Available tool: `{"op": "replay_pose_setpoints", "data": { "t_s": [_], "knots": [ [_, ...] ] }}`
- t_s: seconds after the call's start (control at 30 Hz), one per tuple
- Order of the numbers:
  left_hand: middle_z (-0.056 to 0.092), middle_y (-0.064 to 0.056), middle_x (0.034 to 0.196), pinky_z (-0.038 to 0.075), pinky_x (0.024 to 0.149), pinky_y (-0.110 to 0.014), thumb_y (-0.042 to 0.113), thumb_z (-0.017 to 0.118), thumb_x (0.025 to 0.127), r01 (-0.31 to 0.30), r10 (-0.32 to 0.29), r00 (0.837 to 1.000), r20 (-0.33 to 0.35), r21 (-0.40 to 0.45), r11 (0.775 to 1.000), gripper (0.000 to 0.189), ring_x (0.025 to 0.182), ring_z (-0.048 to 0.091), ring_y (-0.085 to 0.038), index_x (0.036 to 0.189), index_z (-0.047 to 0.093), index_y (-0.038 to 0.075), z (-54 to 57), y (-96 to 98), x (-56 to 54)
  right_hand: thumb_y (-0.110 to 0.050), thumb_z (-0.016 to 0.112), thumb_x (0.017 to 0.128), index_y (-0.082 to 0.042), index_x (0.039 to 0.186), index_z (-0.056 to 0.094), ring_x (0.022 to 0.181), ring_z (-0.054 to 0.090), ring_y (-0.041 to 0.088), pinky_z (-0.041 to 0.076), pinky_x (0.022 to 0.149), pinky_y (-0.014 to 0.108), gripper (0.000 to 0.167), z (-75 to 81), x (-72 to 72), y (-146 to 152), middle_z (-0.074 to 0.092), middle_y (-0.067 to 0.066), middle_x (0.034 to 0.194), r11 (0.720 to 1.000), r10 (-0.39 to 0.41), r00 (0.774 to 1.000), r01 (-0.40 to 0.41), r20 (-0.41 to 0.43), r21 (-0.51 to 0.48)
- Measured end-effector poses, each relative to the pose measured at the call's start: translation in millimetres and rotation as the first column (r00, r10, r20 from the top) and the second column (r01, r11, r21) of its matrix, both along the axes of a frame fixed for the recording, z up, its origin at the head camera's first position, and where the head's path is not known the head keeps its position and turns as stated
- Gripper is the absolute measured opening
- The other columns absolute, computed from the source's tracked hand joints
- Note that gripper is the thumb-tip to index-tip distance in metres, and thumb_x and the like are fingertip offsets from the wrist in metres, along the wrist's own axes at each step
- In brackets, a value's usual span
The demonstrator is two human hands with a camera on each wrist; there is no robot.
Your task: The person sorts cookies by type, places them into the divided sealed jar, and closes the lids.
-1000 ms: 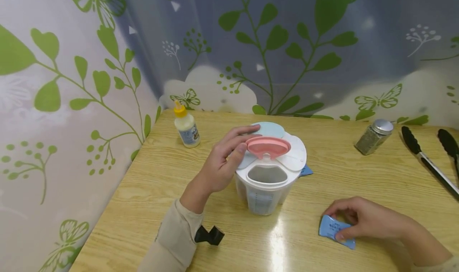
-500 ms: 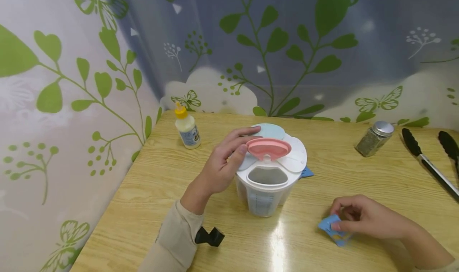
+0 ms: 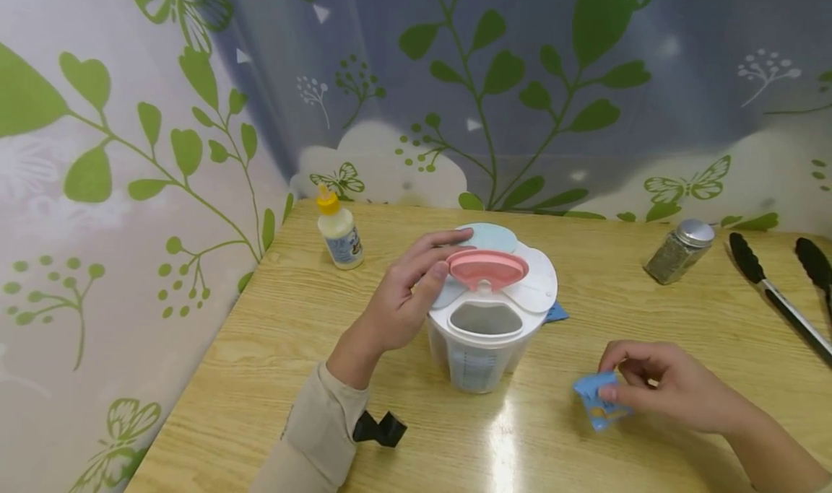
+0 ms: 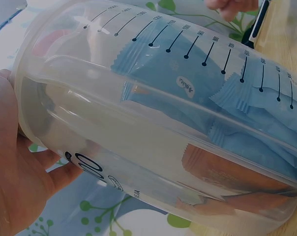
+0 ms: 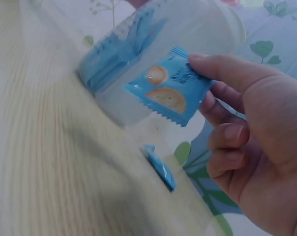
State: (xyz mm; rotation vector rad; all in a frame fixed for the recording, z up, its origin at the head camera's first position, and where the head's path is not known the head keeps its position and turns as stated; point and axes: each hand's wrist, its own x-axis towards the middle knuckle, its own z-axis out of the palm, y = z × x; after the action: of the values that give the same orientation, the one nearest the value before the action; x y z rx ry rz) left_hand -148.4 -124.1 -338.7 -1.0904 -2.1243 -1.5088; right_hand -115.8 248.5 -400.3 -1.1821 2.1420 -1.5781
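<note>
A clear lidded food container [image 3: 477, 363] stands upright on the table, its pink flap [image 3: 489, 268] raised over an opening. Blue and orange packets [image 4: 173, 83] lie inside. My left hand [image 3: 406, 291] rests on the container's left side, with fingers stretched across the lid and the thumb beside the pink flap. To the right of the container, my right hand [image 3: 669, 388] pinches a small blue biscuit packet [image 5: 170, 86] between thumb and fingers, above the table. Another blue packet [image 3: 556, 312] lies partly hidden behind the container.
At the back left stands a glue-like bottle [image 3: 340, 237] with a yellow cap. A spice jar [image 3: 679, 252] and black-tipped tongs [image 3: 776, 291] are at the right. Patterned fabric [image 3: 520, 118] borders the table's far edge.
My right hand has lifted the biscuit packet slightly and turned it, so that it now tilts more steeply in the fingers. The left hand and the container have stayed in place.
</note>
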Motion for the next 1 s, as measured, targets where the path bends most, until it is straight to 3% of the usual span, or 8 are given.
{"op": "replay_pose_setpoints", "data": {
  "t_s": [0.1, 0.3, 0.6, 0.83, 1.0],
  "knots": [
    [0.052, -0.015, 0.146, 0.037, 0.117, -0.042, 0.040, 0.034, 0.108, 0.000, 0.000, 1.000, -0.003, 0.003, 1.000, 0.055, 0.139, 0.047, -0.026, 0.127, 0.064, -0.002, 0.5, 0.2, -0.3, 0.027, 0.058, 0.081, -0.007, 0.103, 0.064, 0.053, 0.035, 0.016, 0.029, 0.041, 0.024, 0.041, 2.8, -0.2, -3, 0.044, 0.002, 0.071, 0.996, -0.002, 1.000, 0.000, -0.017, -0.085],
    [0.052, -0.015, 0.146, 0.037, 0.117, -0.042, 0.041, 0.033, 0.108, 0.006, -0.006, 1.000, -0.004, 0.005, 1.000, 0.056, 0.139, 0.047, -0.026, 0.127, 0.064, -0.002, 0.6, 0.4, -0.7, 0.029, 0.055, 0.081, -0.003, 0.105, 0.064, 0.054, 0.038, 0.016, 0.031, 0.041, 0.027, 0.041, 15.0, 2.9, -12, 0.049, 0.001, 0.074, 0.986, -0.048, 0.999, 0.046, -0.005, -0.158],
    [0.052, -0.015, 0.146, 0.037, 0.118, -0.042, 0.041, 0.033, 0.108, 0.005, -0.005, 1.000, -0.001, 0.002, 1.000, 0.057, 0.139, 0.046, -0.026, 0.127, 0.064, -0.002, -0.1, 0.4, -0.7, 0.025, 0.054, 0.087, -0.002, 0.106, 0.063, 0.060, 0.050, 0.016, 0.041, 0.046, 0.030, 0.034, 39.6, 6.2, -28, 0.063, -0.003, 0.089, 0.982, -0.117, 0.992, 0.121, 0.042, -0.144],
    [0.052, -0.015, 0.146, 0.037, 0.117, -0.042, 0.041, 0.033, 0.108, 0.000, 0.000, 1.000, -0.003, 0.003, 1.000, 0.056, 0.139, 0.047, -0.026, 0.127, 0.064, -0.002, 0.1, -0.1, -0.4, 0.023, 0.054, 0.088, 0.000, 0.104, 0.062, 0.071, 0.067, 0.008, 0.055, 0.056, 0.023, 0.029, 57.7, 7.2, -47, 0.067, 0.000, 0.098, 0.954, -0.191, 0.979, 0.202, 0.070, -0.223],
    [0.052, -0.016, 0.146, 0.037, 0.118, -0.042, 0.041, 0.034, 0.108, 0.002, -0.002, 1.000, -0.002, 0.006, 1.000, 0.056, 0.139, 0.047, -0.026, 0.127, 0.064, -0.003, -0.1, 0.2, -0.4, 0.027, 0.052, 0.087, 0.004, 0.106, 0.063, 0.075, 0.069, 0.010, 0.057, 0.062, 0.021, 0.032, 64.7, 5.8, -62, 0.066, 0.003, 0.100, 0.920, -0.170, 0.983, 0.183, 0.069, -0.345]
  ]
}}
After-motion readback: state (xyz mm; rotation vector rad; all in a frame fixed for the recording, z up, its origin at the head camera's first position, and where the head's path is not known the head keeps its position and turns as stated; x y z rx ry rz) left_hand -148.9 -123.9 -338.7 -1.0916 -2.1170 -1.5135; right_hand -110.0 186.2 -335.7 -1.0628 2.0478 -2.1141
